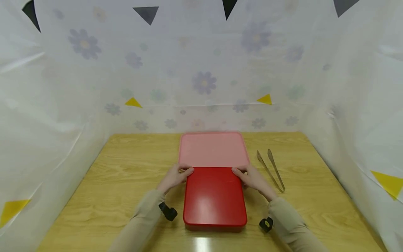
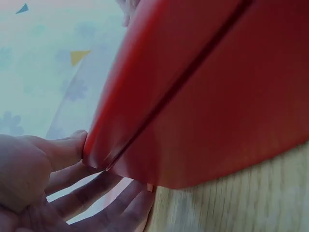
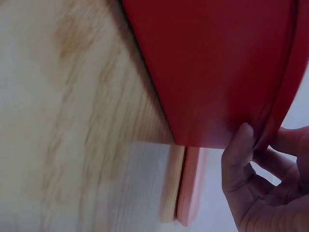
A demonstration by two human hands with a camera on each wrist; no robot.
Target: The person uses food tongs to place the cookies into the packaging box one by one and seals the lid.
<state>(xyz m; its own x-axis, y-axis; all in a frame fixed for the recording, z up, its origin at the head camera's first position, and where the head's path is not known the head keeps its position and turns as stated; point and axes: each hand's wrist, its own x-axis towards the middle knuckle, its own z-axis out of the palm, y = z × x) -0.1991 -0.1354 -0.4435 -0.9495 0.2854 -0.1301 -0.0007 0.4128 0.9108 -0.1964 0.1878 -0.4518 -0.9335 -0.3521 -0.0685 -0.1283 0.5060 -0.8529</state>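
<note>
A red rectangular box [image 1: 215,228] stands on the table with its shiny red lid [image 1: 214,199] on it. At the lid's far left corner is my left hand [image 1: 176,176], thumb on the top edge, the other fingers spread round the corner below. My right hand [image 1: 252,177] grips the far right corner likewise. In the right wrist view, a fingertip of the right hand [image 3: 265,188] touches near the dark seam under the lid's rim. The left wrist view shows the left hand [image 2: 58,179] with its thumb against the lid's edge. What the box contains is hidden.
Behind the box lies a pink tray [image 1: 214,148], close to the table's back edge. Metal tongs [image 1: 273,171] rest spread to the right of it, near my right forearm. White flowered sheeting [image 1: 204,63] surrounds the wooden table [image 1: 132,164] at the back and sides.
</note>
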